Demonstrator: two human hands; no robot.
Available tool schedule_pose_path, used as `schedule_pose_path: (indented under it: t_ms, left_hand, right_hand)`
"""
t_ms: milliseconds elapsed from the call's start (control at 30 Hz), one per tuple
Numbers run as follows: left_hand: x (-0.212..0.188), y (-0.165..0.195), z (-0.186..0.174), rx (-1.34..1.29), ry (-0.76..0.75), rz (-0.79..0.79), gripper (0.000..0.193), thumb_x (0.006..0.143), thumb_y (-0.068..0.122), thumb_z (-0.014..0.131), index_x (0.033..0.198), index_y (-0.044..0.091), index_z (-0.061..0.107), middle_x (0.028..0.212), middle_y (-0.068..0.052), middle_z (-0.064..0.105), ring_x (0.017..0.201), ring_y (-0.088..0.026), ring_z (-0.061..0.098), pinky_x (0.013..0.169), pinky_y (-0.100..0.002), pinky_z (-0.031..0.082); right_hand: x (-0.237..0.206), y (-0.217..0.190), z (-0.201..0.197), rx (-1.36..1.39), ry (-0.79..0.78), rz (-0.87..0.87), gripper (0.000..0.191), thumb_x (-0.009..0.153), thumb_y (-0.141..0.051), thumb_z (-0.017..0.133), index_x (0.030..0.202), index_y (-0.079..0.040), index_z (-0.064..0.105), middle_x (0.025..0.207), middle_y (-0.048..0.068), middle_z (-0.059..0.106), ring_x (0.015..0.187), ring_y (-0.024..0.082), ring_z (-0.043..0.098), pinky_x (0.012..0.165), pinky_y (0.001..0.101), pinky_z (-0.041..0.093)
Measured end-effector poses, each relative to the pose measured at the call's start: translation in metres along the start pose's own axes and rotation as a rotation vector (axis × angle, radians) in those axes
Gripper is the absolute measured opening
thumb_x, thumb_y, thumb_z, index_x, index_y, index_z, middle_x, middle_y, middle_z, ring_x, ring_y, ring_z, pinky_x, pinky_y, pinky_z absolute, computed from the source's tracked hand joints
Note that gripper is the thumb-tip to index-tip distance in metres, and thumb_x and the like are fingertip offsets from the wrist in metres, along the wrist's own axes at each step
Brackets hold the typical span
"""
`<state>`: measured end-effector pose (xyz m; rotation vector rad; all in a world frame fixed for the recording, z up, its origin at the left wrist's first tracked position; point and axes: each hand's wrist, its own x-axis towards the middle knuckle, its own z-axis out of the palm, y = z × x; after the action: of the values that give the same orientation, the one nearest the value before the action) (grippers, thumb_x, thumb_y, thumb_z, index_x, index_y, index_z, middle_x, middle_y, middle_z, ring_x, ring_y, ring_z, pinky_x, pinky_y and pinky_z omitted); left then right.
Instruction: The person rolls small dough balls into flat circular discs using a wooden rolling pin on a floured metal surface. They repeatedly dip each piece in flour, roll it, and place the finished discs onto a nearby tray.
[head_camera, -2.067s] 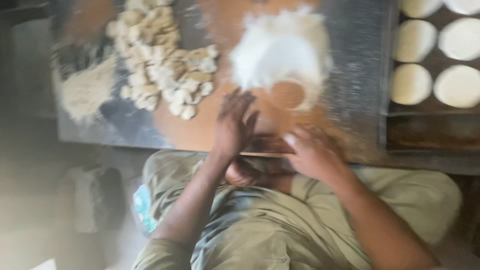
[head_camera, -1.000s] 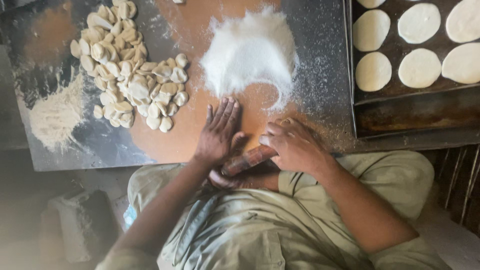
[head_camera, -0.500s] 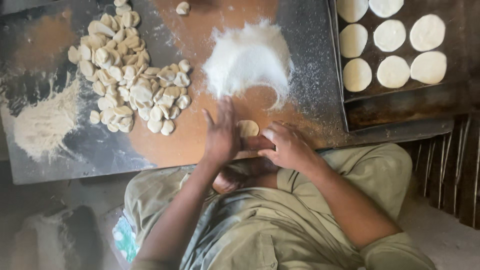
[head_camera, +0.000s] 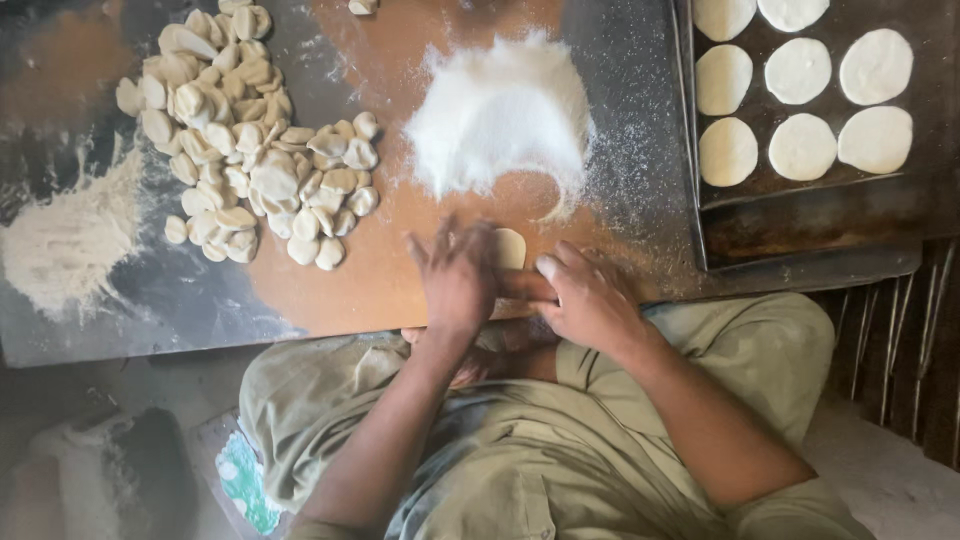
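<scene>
Left hand (head_camera: 455, 275) fingers (head_camera: 440, 245) spread flat, palm down, pressing on a rolling pin (head_camera: 525, 287). Right hand (head_camera: 590, 300) also flat on the pin, fingers (head_camera: 560, 270) loosely together and pointing left; neither hand pinches anything. Only a short stretch of the pin shows between the two hands, and its long axis runs left-right along the near edge of the desk (head_camera: 390, 280). A small dough piece (head_camera: 509, 247) lies just beyond the pin, on the far side of the fingers, between the two hands, its near edge touching or under the pin. It is about equally close to both hands, perhaps slightly nearer the left fingertips. It looks partly flattened, pale and oval.

Farther out, a white flour pile (head_camera: 500, 115) sits on the desk directly beyond the dough piece, near but apart from it. At far left is a heap of uncooked dough lumps (head_camera: 245, 150), well apart from the hands. A second, coarser, yellowish flour pile (head_camera: 65, 235) lies at the left edge.

On the right, a dark metal tray (head_camera: 800, 225) holds flat round dough discs (head_camera: 800, 100) laid in rows, not overlapping; the near part of the tray is bare. The tray's top is cut off by the frame, so the count is uncertain.

The person is seated, knees in olive cloth under the desk's near edge.
</scene>
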<state>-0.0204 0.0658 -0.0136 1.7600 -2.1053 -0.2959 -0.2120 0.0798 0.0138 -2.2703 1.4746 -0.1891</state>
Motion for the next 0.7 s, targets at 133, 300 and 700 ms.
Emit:
schedule_pose_path:
  t_ms: [133, 300, 700]
  left_hand:
    - [0.009, 0.002, 0.008, -0.129, -0.206, -0.157, 0.014, 0.091, 0.016, 0.067, 0.104, 0.014, 0.071, 0.11, -0.007, 0.071, 0.115, -0.031, 0.062, 0.102, -0.05, 0.047]
    - [0.001, -0.03, 0.001, -0.298, -0.032, -0.25, 0.007, 0.091, 0.014, 0.071, 0.096, 0.01, 0.069, 0.099, -0.009, 0.069, 0.099, -0.032, 0.067, 0.09, -0.044, 0.054]
    - [0.086, -0.039, 0.02, 0.095, 0.384, -0.177, 0.008, 0.092, 0.02, 0.069, 0.097, 0.014, 0.071, 0.102, -0.005, 0.067, 0.103, -0.028, 0.059, 0.094, -0.045, 0.042]
  right_hand:
    - [-0.013, 0.003, -0.008, 0.124, -0.042, -0.082, 0.053, 0.071, -0.023, 0.083, 0.117, -0.003, 0.065, 0.12, 0.018, 0.061, 0.112, 0.04, 0.061, 0.094, 0.0502, 0.049]
    - [-0.016, 0.018, -0.011, 0.169, -0.127, -0.121, 0.049, 0.072, -0.023, 0.084, 0.114, -0.005, 0.067, 0.114, 0.014, 0.063, 0.109, 0.035, 0.063, 0.093, 0.0492, 0.05]
    - [0.036, 0.014, 0.005, 0.179, 0.206, -0.051, 0.042, 0.087, -0.032, 0.081, 0.113, 0.0, 0.068, 0.1, 0.015, 0.065, 0.093, 0.031, 0.064, 0.085, 0.0475, 0.051]
